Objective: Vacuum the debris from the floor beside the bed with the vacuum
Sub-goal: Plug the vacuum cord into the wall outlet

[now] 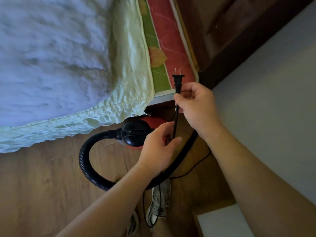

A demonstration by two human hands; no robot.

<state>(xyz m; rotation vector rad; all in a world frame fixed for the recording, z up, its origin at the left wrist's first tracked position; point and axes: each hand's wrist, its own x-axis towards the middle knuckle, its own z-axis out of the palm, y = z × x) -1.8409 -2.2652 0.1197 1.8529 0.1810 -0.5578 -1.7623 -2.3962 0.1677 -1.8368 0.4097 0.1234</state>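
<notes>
Dim, soft indoor light, no glare. Blanket (47, 53) left of the hands (196, 106) is blurred. Wide-angle bending at edges. Faint shadows under hose (85, 161); wall (273, 100) right of hands evenly lit.

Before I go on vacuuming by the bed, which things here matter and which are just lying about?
For the job:
- plug, held by the right hand
- cord, by the left hand
- vacuum
- hose
- floor

Just lying about:
- bedspread
- mattress
- white box
</notes>
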